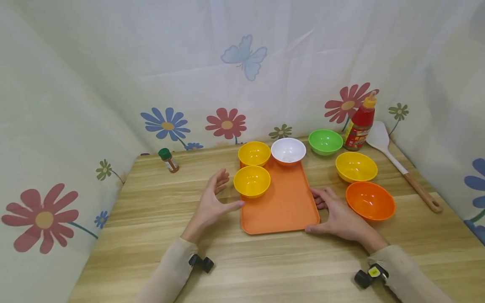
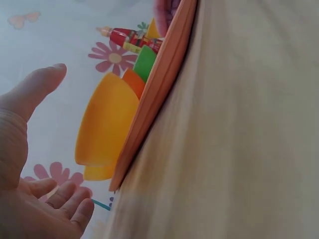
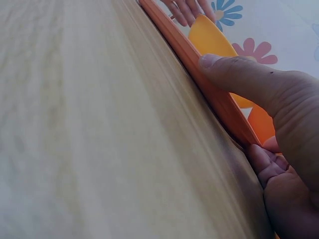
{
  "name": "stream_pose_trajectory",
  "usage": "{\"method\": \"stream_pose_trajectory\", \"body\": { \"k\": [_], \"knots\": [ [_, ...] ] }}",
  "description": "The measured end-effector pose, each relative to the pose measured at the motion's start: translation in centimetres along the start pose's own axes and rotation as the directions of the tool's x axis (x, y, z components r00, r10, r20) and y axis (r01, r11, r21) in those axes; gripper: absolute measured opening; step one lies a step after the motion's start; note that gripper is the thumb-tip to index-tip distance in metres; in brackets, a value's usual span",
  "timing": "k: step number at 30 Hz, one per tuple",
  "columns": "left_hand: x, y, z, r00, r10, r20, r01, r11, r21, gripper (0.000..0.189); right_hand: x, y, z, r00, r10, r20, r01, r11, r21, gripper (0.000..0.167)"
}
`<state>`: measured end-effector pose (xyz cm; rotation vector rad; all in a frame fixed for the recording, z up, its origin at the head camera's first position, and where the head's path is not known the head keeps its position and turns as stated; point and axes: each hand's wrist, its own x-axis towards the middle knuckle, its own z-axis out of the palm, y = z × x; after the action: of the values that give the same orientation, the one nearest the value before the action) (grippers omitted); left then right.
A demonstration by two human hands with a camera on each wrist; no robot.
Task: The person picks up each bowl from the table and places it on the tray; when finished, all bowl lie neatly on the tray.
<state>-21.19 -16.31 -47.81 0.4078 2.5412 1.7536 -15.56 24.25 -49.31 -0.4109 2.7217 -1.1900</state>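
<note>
An orange tray [image 1: 284,202] lies on the table, with two yellow bowls, a near one [image 1: 251,182] and a far one [image 1: 254,154], along its left side. At its far right corner sits a bowl [image 1: 289,150], white inside and orange outside. My right hand [image 1: 335,214] grips the tray's near right corner; the right wrist view shows its thumb [image 3: 234,72] over the rim and curled fingers [image 3: 266,162] against the edge. My left hand [image 1: 214,198] is spread beside the near yellow bowl, thumb pointing at the tray's left edge. The left wrist view shows its fingers [image 2: 70,201] apart from the bowl.
Right of the tray stand a green bowl [image 1: 326,142], another yellow bowl [image 1: 356,167] and an orange bowl [image 1: 370,201] close to my right hand. Behind them are a red sauce bottle [image 1: 359,126] and a white spatula [image 1: 398,164]. A green-capped spice jar [image 1: 168,160] stands far left.
</note>
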Motion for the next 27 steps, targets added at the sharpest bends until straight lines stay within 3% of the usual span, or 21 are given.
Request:
{"method": "stream_pose_trajectory", "body": {
  "k": [7, 13, 20, 27],
  "knots": [
    [-2.4, -0.1, -0.6, 0.999, -0.031, 0.016, 0.031, 0.999, 0.019, 0.106, 0.1, 0.1, 0.0, 1.0, 0.004, -0.001, -0.004, 1.0, -0.003, 0.122],
    [-4.3, 0.0, -0.2, 0.997, -0.054, 0.049, 0.051, 0.997, 0.058, 0.098, 0.0, 0.0, 0.1, 1.0, 0.01, -0.001, -0.01, 1.0, 0.002, 0.122],
    [-5.1, -0.4, 1.0, 0.996, 0.011, 0.086, -0.026, 0.984, 0.177, 0.098, 0.0, -0.1, 0.1, 1.0, 0.001, -0.002, -0.001, 1.0, 0.007, 0.121],
    [-5.5, -1.0, 2.4, 0.993, 0.078, 0.085, -0.101, 0.942, 0.32, 0.102, 0.0, 0.0, 0.1, 1.0, -0.001, -0.002, 0.001, 1.0, -0.007, 0.122]
  ]
}}
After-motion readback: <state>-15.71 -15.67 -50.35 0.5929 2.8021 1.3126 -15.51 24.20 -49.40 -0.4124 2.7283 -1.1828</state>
